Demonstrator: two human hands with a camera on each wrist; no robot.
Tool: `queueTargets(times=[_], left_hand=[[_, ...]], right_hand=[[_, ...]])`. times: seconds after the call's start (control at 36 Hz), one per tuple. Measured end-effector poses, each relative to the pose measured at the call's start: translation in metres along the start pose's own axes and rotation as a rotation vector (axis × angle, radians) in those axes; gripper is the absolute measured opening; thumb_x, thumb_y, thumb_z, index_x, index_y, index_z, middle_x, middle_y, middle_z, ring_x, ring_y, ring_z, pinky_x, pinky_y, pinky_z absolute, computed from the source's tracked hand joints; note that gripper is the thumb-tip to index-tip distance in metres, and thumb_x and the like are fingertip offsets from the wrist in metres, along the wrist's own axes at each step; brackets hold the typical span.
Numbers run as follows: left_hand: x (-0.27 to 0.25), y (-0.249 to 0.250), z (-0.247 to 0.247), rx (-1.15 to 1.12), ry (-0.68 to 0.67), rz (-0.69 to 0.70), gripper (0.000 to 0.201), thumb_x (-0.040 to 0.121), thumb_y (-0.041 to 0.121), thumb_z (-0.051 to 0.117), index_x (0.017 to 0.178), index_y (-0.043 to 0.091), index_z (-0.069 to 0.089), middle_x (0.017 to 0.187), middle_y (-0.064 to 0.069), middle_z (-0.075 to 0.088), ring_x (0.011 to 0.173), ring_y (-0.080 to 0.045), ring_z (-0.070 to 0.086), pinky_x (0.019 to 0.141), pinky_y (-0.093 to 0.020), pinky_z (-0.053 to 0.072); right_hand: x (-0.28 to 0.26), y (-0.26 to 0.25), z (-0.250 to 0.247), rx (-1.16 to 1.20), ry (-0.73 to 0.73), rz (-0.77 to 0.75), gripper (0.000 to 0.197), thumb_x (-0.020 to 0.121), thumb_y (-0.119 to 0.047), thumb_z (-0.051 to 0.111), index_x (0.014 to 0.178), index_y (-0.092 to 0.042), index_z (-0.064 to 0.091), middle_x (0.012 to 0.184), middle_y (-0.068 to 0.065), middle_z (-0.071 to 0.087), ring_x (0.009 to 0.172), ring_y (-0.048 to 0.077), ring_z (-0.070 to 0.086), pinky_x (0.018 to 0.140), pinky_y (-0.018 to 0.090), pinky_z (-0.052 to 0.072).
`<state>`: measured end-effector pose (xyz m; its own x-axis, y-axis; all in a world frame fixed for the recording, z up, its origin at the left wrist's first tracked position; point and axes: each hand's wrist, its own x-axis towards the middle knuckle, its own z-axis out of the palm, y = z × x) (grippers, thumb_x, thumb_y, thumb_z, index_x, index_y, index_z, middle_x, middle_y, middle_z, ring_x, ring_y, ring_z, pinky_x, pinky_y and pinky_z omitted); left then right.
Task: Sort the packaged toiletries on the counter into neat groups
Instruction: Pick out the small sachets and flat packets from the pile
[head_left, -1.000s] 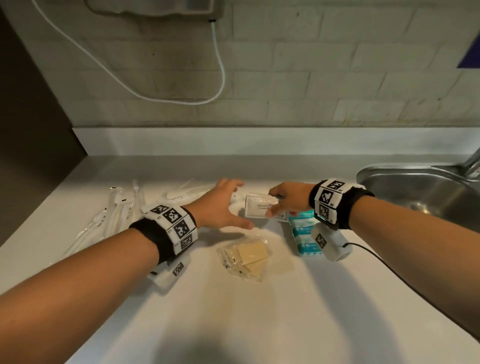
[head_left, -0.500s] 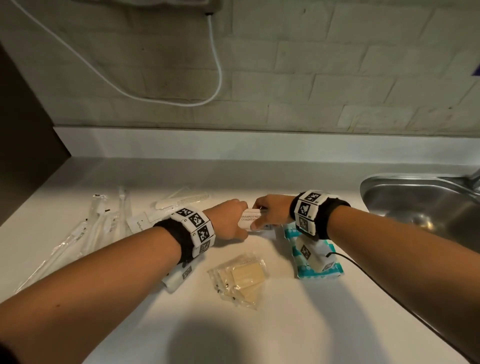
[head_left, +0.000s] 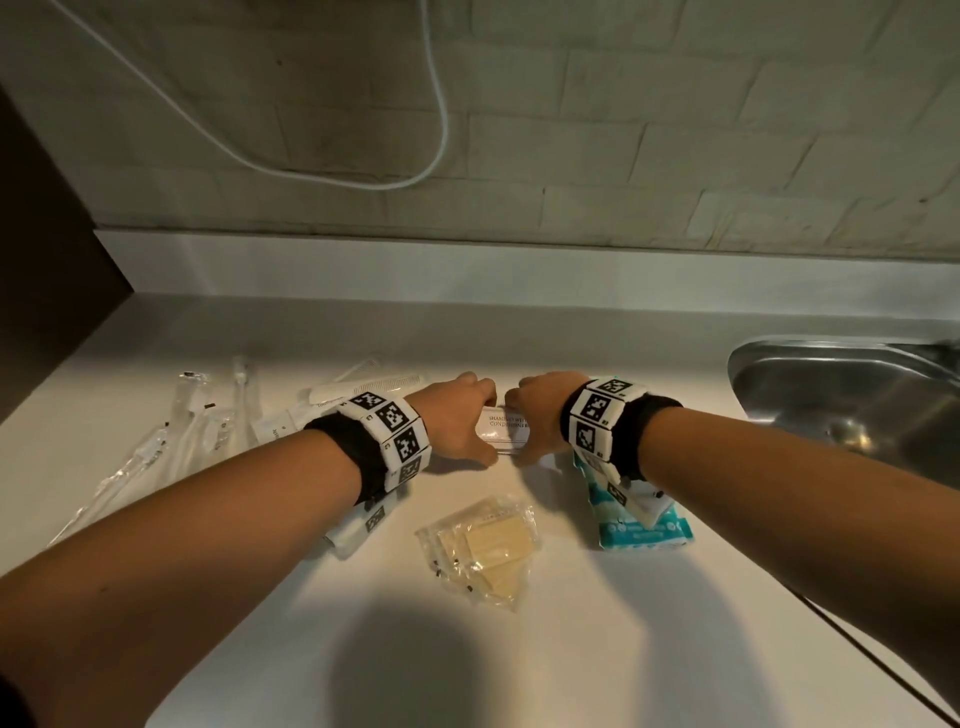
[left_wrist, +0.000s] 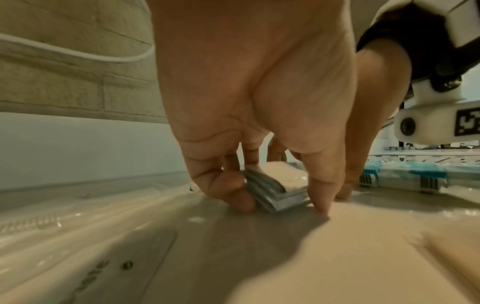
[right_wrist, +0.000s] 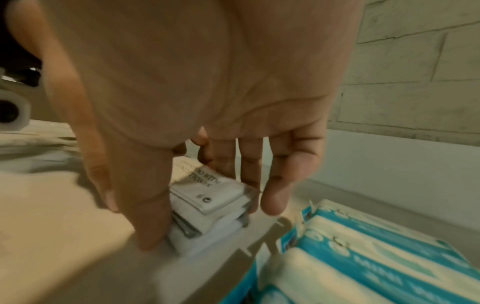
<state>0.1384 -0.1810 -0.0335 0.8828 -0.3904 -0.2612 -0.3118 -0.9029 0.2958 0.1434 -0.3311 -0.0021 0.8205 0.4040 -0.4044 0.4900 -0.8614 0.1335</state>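
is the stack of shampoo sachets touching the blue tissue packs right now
Apart. The right wrist view shows a strip of bare counter between the shampoo sachets and the blue tissue packs.

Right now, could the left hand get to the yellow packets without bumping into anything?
Probably yes. The yellow packets lie in the open on the counter, with nothing on top. But the left hand and right hand both grip the shampoo sachets, so it must let go first.
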Motion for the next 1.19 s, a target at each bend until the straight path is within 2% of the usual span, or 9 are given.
queueTargets(times=[0.19, 0.25, 0.36, 0.5, 0.69, 0.89, 1.03, 1.11, 1.19], left_hand=[[-0.007, -0.009, -0.007, -0.088, 0.009, 0.012, 0.081, 0.063, 0.049, 0.085, 0.128, 0.020, 0.047, 0.116, 0.003, 0.048, 0.098, -0.015, 0.053, 0.083, -0.028, 0.047], [-0.011, -0.015, -0.016, -0.120, 0.036, 0.024, 0.070, 0.068, 0.043, 0.084, 0.125, 0.020, 0.051, 0.119, 0.003, 0.052, 0.100, -0.014, 0.054, 0.081, -0.027, 0.047], [-0.019, -0.036, -0.034, -0.129, 0.144, 0.012, 0.042, 0.078, 0.025, 0.075, 0.115, 0.018, 0.057, 0.116, -0.001, 0.051, 0.084, -0.009, 0.049, 0.066, -0.020, 0.038], [-0.025, -0.056, -0.025, 0.007, 0.067, -0.028, 0.047, 0.076, 0.032, 0.075, 0.121, 0.028, 0.061, 0.110, 0.005, 0.050, 0.101, -0.017, 0.053, 0.086, -0.032, 0.046], [-0.026, -0.071, -0.015, 0.005, 0.142, -0.052, 0.044, 0.085, 0.013, 0.064, 0.128, 0.024, 0.062, 0.100, 0.006, 0.047, 0.098, -0.017, 0.054, 0.082, -0.026, 0.038], [-0.023, -0.084, -0.025, 0.000, 0.154, -0.135, 0.046, 0.083, 0.013, 0.067, 0.128, 0.016, 0.063, 0.120, -0.010, 0.055, 0.111, -0.029, 0.057, 0.085, -0.025, 0.037], [-0.022, -0.069, -0.027, -0.013, 0.203, -0.058, 0.057, 0.073, 0.026, 0.071, 0.128, 0.023, 0.059, 0.122, -0.005, 0.050, 0.113, -0.023, 0.050, 0.095, -0.037, 0.046], [-0.019, -0.042, -0.028, -0.108, 0.082, 0.047, 0.068, 0.072, 0.030, 0.077, 0.134, 0.019, 0.051, 0.123, -0.002, 0.046, 0.108, -0.016, 0.050, 0.096, -0.034, 0.047], [-0.011, -0.024, -0.025, -0.062, 0.020, 0.025, 0.078, 0.065, 0.045, 0.082, 0.132, 0.021, 0.049, 0.119, 0.002, 0.049, 0.104, -0.018, 0.055, 0.089, -0.034, 0.050]], right_hand=[[0.001, 0.001, 0.003, -0.020, 0.056, -0.023, 0.070, 0.067, -0.056, 0.074, 0.125, -0.023, 0.052, 0.104, -0.001, 0.059, 0.094, 0.021, 0.060, 0.071, 0.030, 0.047], [0.002, 0.001, 0.003, -0.026, 0.056, -0.033, 0.071, 0.067, -0.055, 0.074, 0.126, -0.022, 0.052, 0.111, 0.000, 0.058, 0.102, 0.022, 0.056, 0.074, 0.031, 0.044], [0.002, -0.003, -0.001, 0.015, 0.048, -0.066, 0.072, 0.068, -0.052, 0.075, 0.128, -0.019, 0.051, 0.116, 0.001, 0.056, 0.107, 0.022, 0.053, 0.084, 0.035, 0.050], [0.006, -0.011, -0.002, 0.056, -0.011, -0.087, 0.069, 0.068, -0.044, 0.079, 0.125, -0.018, 0.052, 0.113, 0.001, 0.057, 0.100, 0.022, 0.058, 0.087, 0.037, 0.052], [0.012, -0.012, -0.002, 0.053, -0.024, -0.092, 0.058, 0.070, -0.036, 0.077, 0.119, -0.016, 0.053, 0.109, 0.002, 0.057, 0.095, 0.021, 0.059, 0.082, 0.033, 0.052], [0.016, -0.011, -0.004, 0.058, -0.039, -0.086, 0.056, 0.069, -0.038, 0.078, 0.115, -0.016, 0.054, 0.108, 0.002, 0.057, 0.095, 0.022, 0.058, 0.084, 0.036, 0.054], [0.022, -0.010, -0.007, 0.064, -0.037, -0.072, 0.054, 0.067, -0.041, 0.078, 0.110, -0.017, 0.055, 0.105, 0.002, 0.057, 0.092, 0.022, 0.059, 0.083, 0.038, 0.055], [0.025, -0.010, -0.011, 0.075, -0.037, -0.063, 0.053, 0.064, -0.043, 0.079, 0.105, -0.018, 0.058, 0.101, 0.000, 0.059, 0.088, 0.022, 0.061, 0.081, 0.038, 0.056], [0.028, -0.009, -0.015, 0.135, -0.041, -0.053, 0.053, 0.064, -0.038, 0.082, 0.108, -0.018, 0.062, 0.102, 0.000, 0.065, 0.087, 0.022, 0.064, 0.080, 0.037, 0.057]])
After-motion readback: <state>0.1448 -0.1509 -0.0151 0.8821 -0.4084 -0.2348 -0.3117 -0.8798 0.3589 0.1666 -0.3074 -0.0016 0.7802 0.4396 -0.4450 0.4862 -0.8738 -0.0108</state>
